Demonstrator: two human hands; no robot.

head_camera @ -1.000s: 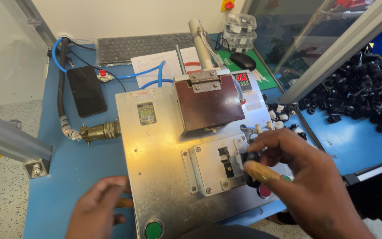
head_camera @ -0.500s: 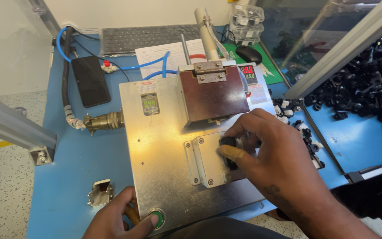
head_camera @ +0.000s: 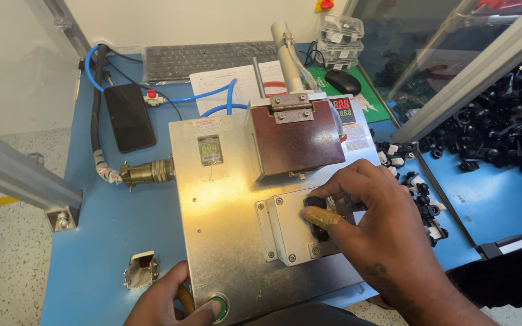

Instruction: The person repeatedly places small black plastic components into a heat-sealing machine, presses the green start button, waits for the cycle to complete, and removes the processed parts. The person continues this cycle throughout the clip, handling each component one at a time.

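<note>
A flat metal machine box [head_camera: 225, 211] lies on the blue table. It carries a brown hinged block [head_camera: 297, 140], a small green display [head_camera: 210, 150] and a bolted fixture plate [head_camera: 285, 232]. My right hand [head_camera: 376, 223] rests on that fixture, its thumb and fingers pinching a small black part [head_camera: 313, 207] seated in it. My left hand [head_camera: 167, 302] is at the box's near edge with the thumb on a round green button [head_camera: 217, 306]; it holds nothing.
A black phone [head_camera: 129, 116], keyboard [head_camera: 212, 59], paper sheet [head_camera: 231, 87], blue hoses [head_camera: 212, 99] and a mouse [head_camera: 342, 80] lie behind the box. A brass connector [head_camera: 149, 172] plugs in at its left. Several small black-and-white parts [head_camera: 415, 184] lie right; a black parts pile [head_camera: 502, 130] fills the bin.
My right hand came in from the right and settled on the fixture with the black part. My left hand slid right along the box's near edge onto the green button.
</note>
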